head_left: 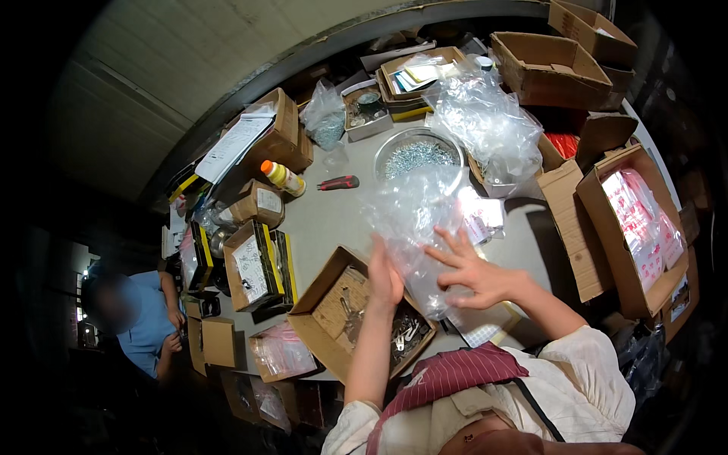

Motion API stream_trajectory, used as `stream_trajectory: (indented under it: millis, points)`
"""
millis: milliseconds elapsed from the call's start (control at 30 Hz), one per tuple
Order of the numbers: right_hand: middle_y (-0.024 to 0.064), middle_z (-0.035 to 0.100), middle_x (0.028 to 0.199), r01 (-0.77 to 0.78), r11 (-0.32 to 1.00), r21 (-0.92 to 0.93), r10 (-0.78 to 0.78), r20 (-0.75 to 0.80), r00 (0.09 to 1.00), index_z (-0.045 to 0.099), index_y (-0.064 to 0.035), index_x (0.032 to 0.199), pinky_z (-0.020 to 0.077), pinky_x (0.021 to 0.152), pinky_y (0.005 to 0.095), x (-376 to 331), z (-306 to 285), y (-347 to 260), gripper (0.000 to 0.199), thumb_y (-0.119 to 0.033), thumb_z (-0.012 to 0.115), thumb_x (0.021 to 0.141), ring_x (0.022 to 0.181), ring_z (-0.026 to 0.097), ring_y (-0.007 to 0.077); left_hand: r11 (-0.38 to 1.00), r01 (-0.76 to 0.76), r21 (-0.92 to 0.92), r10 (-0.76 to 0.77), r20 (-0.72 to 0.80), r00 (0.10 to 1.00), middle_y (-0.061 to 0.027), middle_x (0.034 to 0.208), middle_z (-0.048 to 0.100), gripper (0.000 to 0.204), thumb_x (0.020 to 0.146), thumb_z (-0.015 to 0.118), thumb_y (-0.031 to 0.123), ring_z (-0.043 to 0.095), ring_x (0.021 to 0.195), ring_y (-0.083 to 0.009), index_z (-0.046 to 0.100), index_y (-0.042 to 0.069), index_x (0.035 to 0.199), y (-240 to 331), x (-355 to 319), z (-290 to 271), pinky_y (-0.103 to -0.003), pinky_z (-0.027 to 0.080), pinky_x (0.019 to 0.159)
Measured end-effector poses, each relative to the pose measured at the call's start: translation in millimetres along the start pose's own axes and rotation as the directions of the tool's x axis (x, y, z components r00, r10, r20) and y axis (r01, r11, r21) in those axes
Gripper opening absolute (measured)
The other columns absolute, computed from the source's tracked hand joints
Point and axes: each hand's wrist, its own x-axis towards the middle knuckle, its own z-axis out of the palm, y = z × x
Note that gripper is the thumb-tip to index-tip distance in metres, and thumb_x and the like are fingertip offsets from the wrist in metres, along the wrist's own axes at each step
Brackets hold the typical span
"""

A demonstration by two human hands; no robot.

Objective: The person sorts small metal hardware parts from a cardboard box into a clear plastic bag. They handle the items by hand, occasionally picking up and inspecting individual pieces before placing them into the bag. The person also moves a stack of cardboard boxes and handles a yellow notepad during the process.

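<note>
A clear plastic bag (413, 262) stretches between my hands, its upper part overlapping the near rim of a round metal bowl (377, 168) full of small silvery metal pieces (418, 157). My left hand (385, 274) is at the bag's left edge, fingers stretched upward and slightly blurred. Spread fingers of my right hand (476, 271) lie against the bag's right side. Under my left forearm sits an open cardboard box (317, 309) with flat metal parts (407, 334) inside. What the bag contains, if anything, cannot be made out.
A red and black utility knife (338, 183) and a yellow bottle with an orange cap (283, 178) lie left of the bowl. Large plastic bags (493, 125) stand behind it. Cardboard boxes (633, 227) crowd the right. Another person in a blue shirt (144, 311) sits far left.
</note>
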Motion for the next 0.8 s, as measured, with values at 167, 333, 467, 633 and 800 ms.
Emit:
stream_trajectory:
  millis: [167, 333, 467, 633, 800]
  points:
    - [0.017, 0.038, 0.157, 0.107, 0.964, 0.242, -0.157, 0.196, 0.968, 0.067, -0.0103, 0.107, 0.0122, 0.115, 0.071, 17.4, 12.3, 34.0, 0.04, -0.036, 0.074, 0.077, 0.153, 0.014, 0.0406, 0.934, -0.058, 0.352, 0.094, -0.085, 0.992, -0.0158, 0.117, 0.066, 0.034, 0.093, 0.063, 0.004, 0.065, 0.106, -0.0248, 0.057, -0.007, 0.125, -9.3, 12.0, -26.9, -0.04, 0.052, 0.096]
    - [0.0139, 0.063, 0.13, -0.271, 0.912, 0.309, 0.39, -0.441, 0.808, 0.067, -0.0058, 0.116, 0.0409, 0.108, 0.0453, 48.4, -71.6, 146.2, 0.042, -0.023, 0.074, 0.078, 0.125, 0.056, 0.0315, 0.965, -0.159, 0.209, 0.189, -0.134, 0.973, -0.0173, 0.12, 0.065, 0.035, 0.091, 0.059, -0.003, 0.066, 0.106, -0.0269, 0.055, -0.011, 0.126, 4.4, 9.3, -35.9, -0.041, 0.054, 0.093]
    - [0.0151, 0.065, 0.125, -0.92, 0.258, -0.294, 0.255, -0.898, 0.358, 0.064, -0.0026, 0.118, 0.0381, 0.109, 0.0466, 61.3, -124.2, 253.6, 0.045, -0.021, 0.072, 0.078, 0.116, 0.061, 0.032, 0.945, -0.151, 0.29, 0.185, -0.096, 0.978, -0.0173, 0.123, 0.064, 0.038, 0.092, 0.059, -0.001, 0.065, 0.108, -0.0268, 0.054, -0.01, 0.129, -0.6, 16.0, -44.0, -0.04, 0.052, 0.095]
    - [0.013, 0.072, 0.105, -0.928, 0.372, -0.024, 0.592, -0.764, 0.257, 0.07, -0.0043, 0.103, 0.0444, 0.097, 0.0419, 45.3, -152.6, 288.2, 0.035, -0.024, 0.076, 0.074, 0.103, 0.066, 0.0257, 0.938, -0.15, 0.311, 0.192, -0.109, 0.975, -0.0165, 0.121, 0.066, 0.038, 0.093, 0.059, 0.002, 0.066, 0.108, -0.0275, 0.055, -0.008, 0.129, -2.5, 16.2, -49.7, -0.041, 0.054, 0.095]
    - [0.0032, 0.063, 0.084, 0.17, 0.875, 0.452, 0.395, -0.872, 0.288, 0.064, -0.0037, 0.082, 0.0464, 0.093, 0.038, 48.5, -134.7, 219.3, 0.009, -0.002, 0.069, 0.074, 0.09, 0.063, 0.0171, 0.964, 0.036, 0.265, -0.005, -0.117, 0.993, -0.0185, 0.126, 0.062, 0.04, 0.093, 0.057, -0.001, 0.064, 0.111, -0.0278, 0.052, -0.01, 0.132, 4.4, 6.9, -46.2, -0.04, 0.051, 0.098]
